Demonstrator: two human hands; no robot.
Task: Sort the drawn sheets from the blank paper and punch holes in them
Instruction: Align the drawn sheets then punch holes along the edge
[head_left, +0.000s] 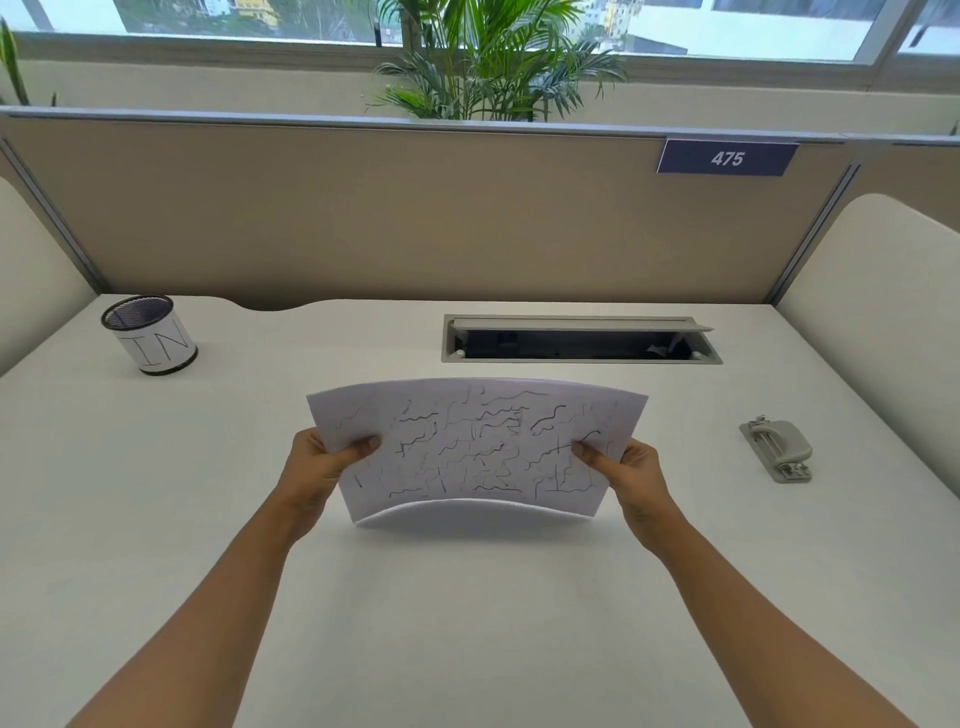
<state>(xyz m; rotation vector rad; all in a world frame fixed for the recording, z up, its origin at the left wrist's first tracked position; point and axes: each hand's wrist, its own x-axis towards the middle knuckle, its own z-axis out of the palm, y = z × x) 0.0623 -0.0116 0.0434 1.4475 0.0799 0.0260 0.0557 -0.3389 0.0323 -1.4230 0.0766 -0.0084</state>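
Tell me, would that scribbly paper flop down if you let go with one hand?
Probably yes: the drawn sheets bow between the left hand and right hand, so they look floppy. Likely light too: a pinch at each side edge holds them up.

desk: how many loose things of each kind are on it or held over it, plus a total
paper stack, drawn sheet on top, held by the left hand and the right hand: 1 (sheets inside cannot be counted)
hole punch: 1
mesh cup marked IN: 1
total: 3
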